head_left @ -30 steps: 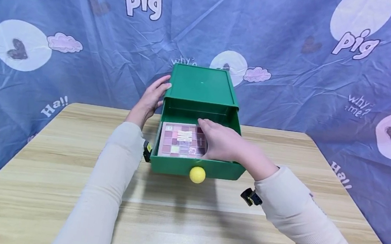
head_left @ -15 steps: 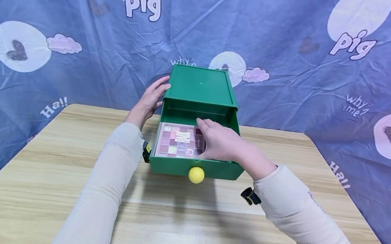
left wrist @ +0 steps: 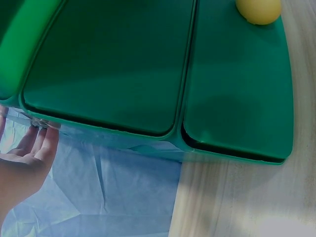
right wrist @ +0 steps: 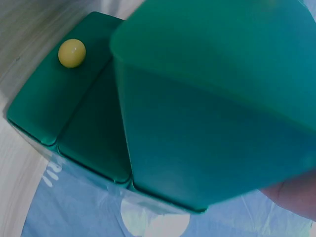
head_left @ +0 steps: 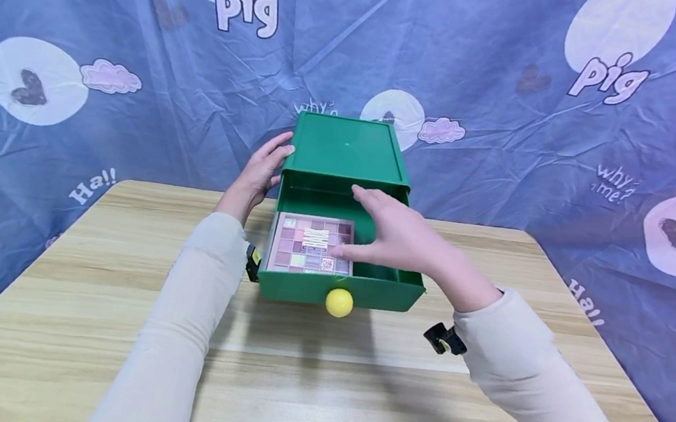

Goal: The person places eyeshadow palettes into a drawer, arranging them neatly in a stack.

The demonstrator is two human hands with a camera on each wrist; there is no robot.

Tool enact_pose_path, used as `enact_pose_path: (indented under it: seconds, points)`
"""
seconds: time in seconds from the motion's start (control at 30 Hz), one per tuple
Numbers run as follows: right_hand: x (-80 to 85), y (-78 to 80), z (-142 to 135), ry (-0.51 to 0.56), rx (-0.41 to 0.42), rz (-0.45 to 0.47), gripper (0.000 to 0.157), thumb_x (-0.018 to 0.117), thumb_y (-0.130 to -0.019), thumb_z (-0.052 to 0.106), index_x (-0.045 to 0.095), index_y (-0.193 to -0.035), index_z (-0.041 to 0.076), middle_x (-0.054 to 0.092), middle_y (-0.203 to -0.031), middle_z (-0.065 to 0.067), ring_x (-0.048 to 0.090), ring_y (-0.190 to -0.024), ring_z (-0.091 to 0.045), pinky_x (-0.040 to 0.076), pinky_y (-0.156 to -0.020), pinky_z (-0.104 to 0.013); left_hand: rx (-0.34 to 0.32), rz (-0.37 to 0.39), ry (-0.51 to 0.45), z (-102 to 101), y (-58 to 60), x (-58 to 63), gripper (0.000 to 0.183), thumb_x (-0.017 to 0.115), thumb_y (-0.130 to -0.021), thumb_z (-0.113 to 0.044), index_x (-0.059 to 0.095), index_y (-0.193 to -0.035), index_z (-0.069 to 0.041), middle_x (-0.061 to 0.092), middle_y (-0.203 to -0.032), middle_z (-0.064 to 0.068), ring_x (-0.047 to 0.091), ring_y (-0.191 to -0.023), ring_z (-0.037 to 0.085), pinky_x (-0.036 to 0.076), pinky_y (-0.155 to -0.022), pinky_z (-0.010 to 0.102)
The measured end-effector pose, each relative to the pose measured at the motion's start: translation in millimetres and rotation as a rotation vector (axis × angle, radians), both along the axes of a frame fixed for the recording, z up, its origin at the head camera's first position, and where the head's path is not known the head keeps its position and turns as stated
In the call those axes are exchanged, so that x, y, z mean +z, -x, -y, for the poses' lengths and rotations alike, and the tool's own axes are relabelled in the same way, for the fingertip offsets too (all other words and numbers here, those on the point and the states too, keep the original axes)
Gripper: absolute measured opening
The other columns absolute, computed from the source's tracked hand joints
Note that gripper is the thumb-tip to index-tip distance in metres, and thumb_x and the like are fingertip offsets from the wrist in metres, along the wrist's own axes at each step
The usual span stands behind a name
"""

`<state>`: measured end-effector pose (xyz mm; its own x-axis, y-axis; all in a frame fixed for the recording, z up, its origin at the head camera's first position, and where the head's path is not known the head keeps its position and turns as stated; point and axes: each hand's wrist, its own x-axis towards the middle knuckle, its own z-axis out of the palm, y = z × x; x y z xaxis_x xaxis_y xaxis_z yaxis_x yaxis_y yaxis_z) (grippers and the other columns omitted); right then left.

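Note:
A green drawer cabinet stands on the table, its top drawer pulled out. Flat at the left of that drawer lies an eyeshadow palette with a grid of pink and brown squares. My left hand rests its fingers against the cabinet's left side; the left wrist view shows the fingertips at that edge. Over the drawer, my right hand is spread, thumb overlapping the palette's right part, nothing gripped. In the right wrist view the pulled-out drawer hides most of the right hand.
A round yellow knob sits on the top drawer's front. Lower drawers stay closed, one with a yellow knob. The cabinet stands on a wooden table, with a printed blue cloth hanging behind it.
My right hand has let go of the palette's right edge, fingers spreading and rising to the right. The palette has slid slightly left in the drawer. My left hand stays in place.

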<state>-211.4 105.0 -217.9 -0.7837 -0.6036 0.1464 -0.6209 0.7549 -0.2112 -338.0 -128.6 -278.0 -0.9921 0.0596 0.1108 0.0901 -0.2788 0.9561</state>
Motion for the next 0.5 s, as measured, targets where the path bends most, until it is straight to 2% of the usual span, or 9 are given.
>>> enact_pose_path:
  seconds: [0.23, 0.5]
  points:
    - [6.2, -2.5, -18, 0.136, -0.015, -0.087, 0.086, 0.064, -0.069, 0.049, 0.031, -0.133, 0.003, 0.033, -0.133, -0.011, 0.03, -0.121, -0.023, 0.027, -0.093, -0.039, 0.01, 0.005, -0.001, 1, 0.2, 0.2, 0.048, 0.056, -0.082, -0.023, 0.043, -0.128, -0.02, 0.05, -0.113, 0.008, 0.045, -0.107, 0.019, 0.032, -0.086, 0.038]
    - [7.6, -6.4, -43, 0.272, -0.075, -0.087, 0.088, 0.07, -0.067, 0.042, 0.027, -0.135, 0.005, 0.032, -0.133, -0.012, 0.029, -0.12, -0.026, 0.027, -0.091, -0.047, 0.015, 0.013, -0.009, 0, 1.0, -0.1, 0.047, 0.056, -0.082, -0.022, 0.044, -0.128, -0.019, 0.05, -0.111, 0.008, 0.045, -0.107, 0.019, 0.031, -0.088, 0.039]
